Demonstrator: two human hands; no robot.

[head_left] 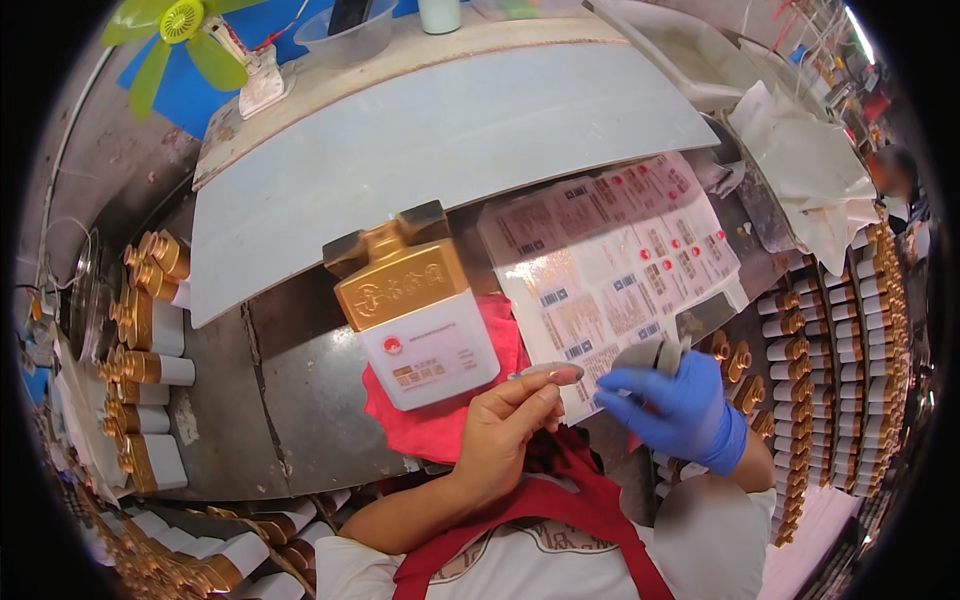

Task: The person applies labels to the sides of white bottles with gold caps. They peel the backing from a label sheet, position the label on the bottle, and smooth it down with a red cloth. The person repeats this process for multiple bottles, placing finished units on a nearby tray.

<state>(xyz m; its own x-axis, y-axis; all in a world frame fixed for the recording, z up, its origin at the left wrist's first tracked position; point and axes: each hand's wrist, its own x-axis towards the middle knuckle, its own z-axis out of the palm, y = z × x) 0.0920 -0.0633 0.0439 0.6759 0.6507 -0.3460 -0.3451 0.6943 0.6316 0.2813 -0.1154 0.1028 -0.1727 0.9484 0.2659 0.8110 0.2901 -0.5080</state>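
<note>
A flat bottle with a white body and gold shoulder (430, 345) leans in a dark notched holder (428, 218), its lower part over a red cloth (400, 425). Right of the bottle, my bare left hand (505, 425) is closed in a pinch at the fingertips. A small greyish, shiny bit shows there, too small to name. My right hand (690, 405) wears a blue glove and is closed around a grey, rounded pad-like piece (650, 355). Both hands are near the lower edge of printed label sheets (600, 290), apart from the bottle.
Gold-and-white bottles (160, 370) stand along the left edge, with rows of more bottles (845, 350) at right. A grey board (440, 130) spans the back. A green fan (182, 20), a clear tub (350, 40) and a white tray (680, 50) are beyond it.
</note>
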